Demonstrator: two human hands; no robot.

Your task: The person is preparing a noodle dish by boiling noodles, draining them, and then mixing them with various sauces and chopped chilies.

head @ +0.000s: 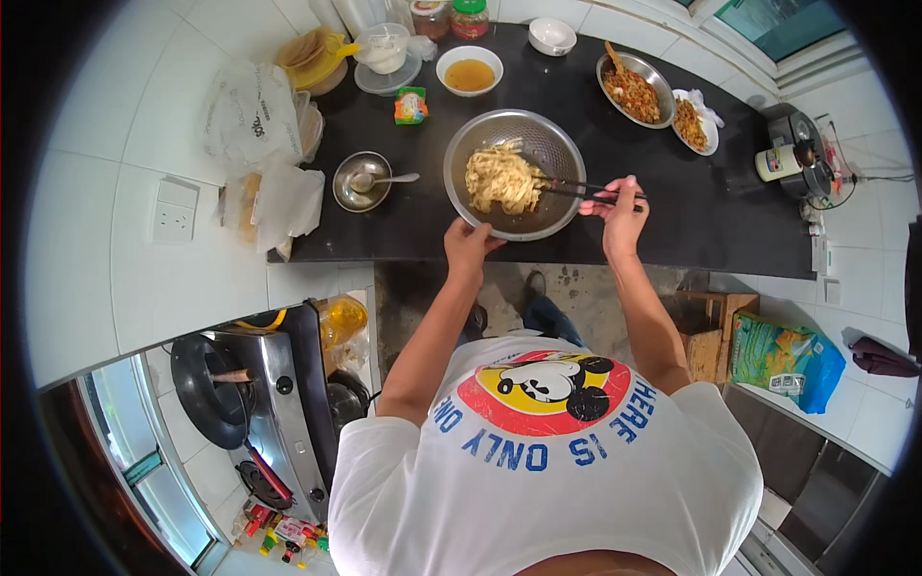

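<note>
Pale cooked noodles (503,178) lie in a large perforated-looking steel bowl (563,147) near the front of the black counter. My left hand (470,248) grips the bowl's near left rim. My right hand (621,212) holds dark chopsticks (587,193), whose tips reach into the right side of the noodles. Left of the bowl sits a small steel bowl (353,201) with a metal spoon (396,178) resting in it. Behind the noodles stands a white bowl of yellowish liquid (470,74), with a small orange and green packet (411,106) to its left.
At the back right are a steel bowl of reddish chopped food (637,93), a white plate of similar food (690,129) and an empty white bowl (552,36). A rice cooker (792,137) stands far right. Plastic bags (252,122) are at the left; a wok (209,392) rests on the stove.
</note>
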